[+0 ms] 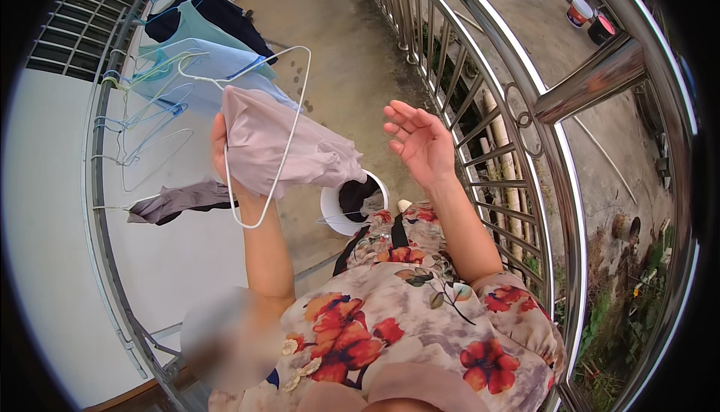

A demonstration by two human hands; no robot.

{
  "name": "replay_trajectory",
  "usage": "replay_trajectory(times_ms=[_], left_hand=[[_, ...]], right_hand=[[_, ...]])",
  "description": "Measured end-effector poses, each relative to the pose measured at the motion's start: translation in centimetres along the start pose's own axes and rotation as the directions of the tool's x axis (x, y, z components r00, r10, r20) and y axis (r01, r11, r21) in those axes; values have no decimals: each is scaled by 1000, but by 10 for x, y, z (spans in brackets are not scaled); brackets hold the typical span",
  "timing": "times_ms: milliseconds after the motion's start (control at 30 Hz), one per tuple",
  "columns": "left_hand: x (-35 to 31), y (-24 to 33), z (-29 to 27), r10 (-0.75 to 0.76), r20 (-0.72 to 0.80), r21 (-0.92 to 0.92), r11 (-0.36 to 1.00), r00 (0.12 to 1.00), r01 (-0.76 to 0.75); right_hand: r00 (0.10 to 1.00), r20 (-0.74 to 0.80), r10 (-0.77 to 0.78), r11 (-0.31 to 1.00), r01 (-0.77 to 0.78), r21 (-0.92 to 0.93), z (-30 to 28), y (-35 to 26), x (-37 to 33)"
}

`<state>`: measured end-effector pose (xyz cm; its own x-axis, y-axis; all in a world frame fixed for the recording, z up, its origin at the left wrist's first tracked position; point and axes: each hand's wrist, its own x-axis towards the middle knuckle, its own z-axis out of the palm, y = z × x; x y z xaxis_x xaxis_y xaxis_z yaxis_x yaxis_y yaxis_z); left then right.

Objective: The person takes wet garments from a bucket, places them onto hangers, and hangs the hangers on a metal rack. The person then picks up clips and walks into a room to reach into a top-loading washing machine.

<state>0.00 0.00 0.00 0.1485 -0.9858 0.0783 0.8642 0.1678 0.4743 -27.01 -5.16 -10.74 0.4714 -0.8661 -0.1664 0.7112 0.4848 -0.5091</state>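
Observation:
A white wire hanger (303, 97) and a pale pinkish-mauve garment (281, 146) are up in front of me on the left. My left hand (218, 142) grips the garment at its left edge, with most of the fingers hidden behind the cloth. The hanger's wire runs in front of the garment; whether the hand also holds it is hidden. To the right, my right hand (421, 142) is raised, palm up and fingers spread, apart from the garment. Below and between the hands, a white bucket (330, 209) holds dark clothing (356, 196).
Along the left wall runs a metal drying rail (101, 209) with blue, white and green hangers. On it hang a light blue garment (214, 63), a dark garment (206, 14) and a grey-mauve piece (176, 203). A shiny metal railing (562, 224) curves along my right.

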Motion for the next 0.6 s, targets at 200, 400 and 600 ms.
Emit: replay_trajectory(times_ms=[200, 400, 600], left_hand=[[3, 8, -11, -14, 33, -150, 988, 999, 18], [4, 11, -2, 18, 30, -26, 1000, 999, -17], [5, 4, 25, -70, -260, 323, 934, 963, 155]], right_hand=[[912, -130, -389, 755, 234, -613, -11, -3, 4], [950, 181, -254, 741, 311, -595, 17, 13, 1], [928, 336, -162, 785, 327, -527, 80, -6, 29]])
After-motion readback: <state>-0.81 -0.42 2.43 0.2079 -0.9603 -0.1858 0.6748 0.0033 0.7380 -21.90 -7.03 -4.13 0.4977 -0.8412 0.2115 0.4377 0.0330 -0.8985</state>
